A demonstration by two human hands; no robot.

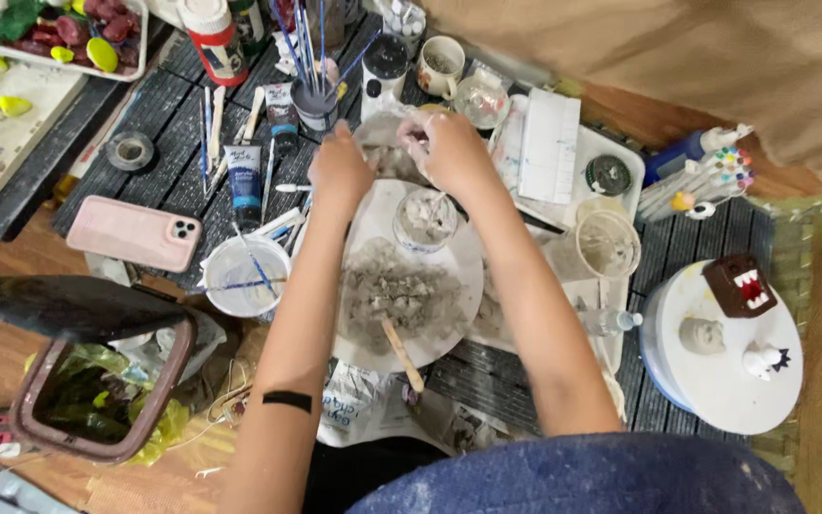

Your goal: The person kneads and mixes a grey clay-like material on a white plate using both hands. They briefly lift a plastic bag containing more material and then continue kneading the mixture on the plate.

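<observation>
Both hands are up past the far edge of the round white board [463,262], working a lump of grey clay [384,157]. The left hand [340,171] is curled over the lump's left side, and the right hand [449,148] has its fingers pinched together on the top right of it. On the board there's a small glass jar [425,221] with grey stuff inside, a spread of crumbled clay [397,295] and a wooden stick [401,354] lying on the near edge. Off to the left on the dark slatted table [168,124] sit a pink phone [135,233] and a blue paint tube [244,181].
</observation>
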